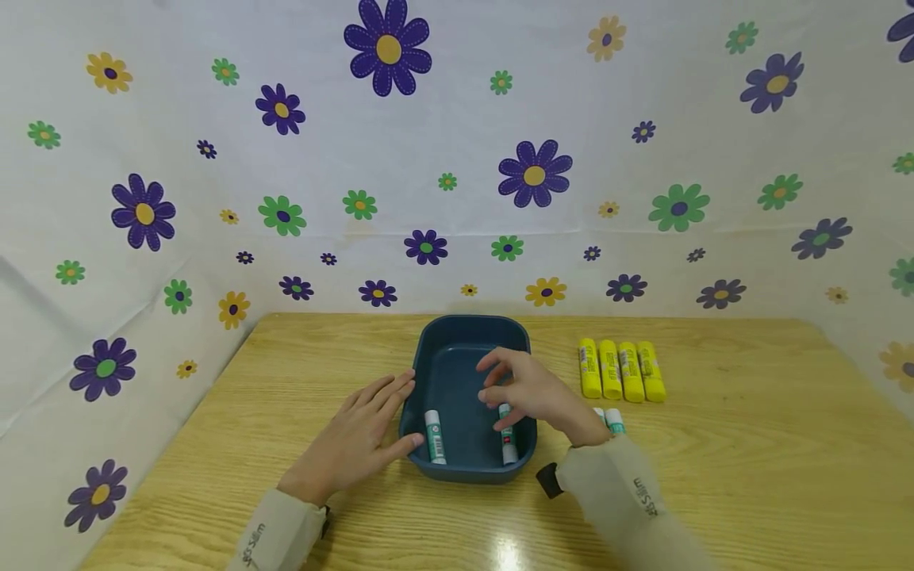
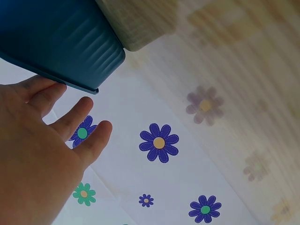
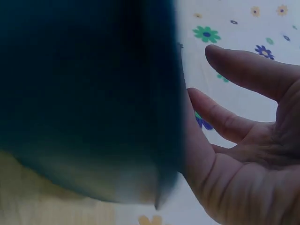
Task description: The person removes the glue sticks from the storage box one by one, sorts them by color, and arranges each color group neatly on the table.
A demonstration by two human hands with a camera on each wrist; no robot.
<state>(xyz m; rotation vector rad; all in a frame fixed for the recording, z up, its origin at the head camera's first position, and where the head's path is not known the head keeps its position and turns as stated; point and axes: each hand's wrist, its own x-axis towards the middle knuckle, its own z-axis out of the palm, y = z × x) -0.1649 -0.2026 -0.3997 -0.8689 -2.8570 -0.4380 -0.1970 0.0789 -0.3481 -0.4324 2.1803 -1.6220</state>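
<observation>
A dark blue plastic bin (image 1: 455, 381) stands on the table. Inside it lie two white-and-green glue sticks, one by the left wall (image 1: 435, 438) and another by the right wall (image 1: 508, 446). My left hand (image 1: 360, 436) rests against the bin's left side, its fingertips at the rim. In the left wrist view, those fingers (image 2: 77, 115) extend beside the bin's outer wall. Over the right part of the bin is my right hand (image 1: 528, 387), fingers loosely bent and holding nothing. The right wrist view shows its thumb and fingers apart beside the bin (image 3: 84, 103).
Several yellow glue sticks (image 1: 621, 370) lie in a row on the wooden table (image 1: 743, 444), right of the bin. Nearer, white-and-green glue sticks (image 1: 615, 422) are partly hidden by my right wrist. A flower-print cloth (image 1: 457, 135) hangs behind the table.
</observation>
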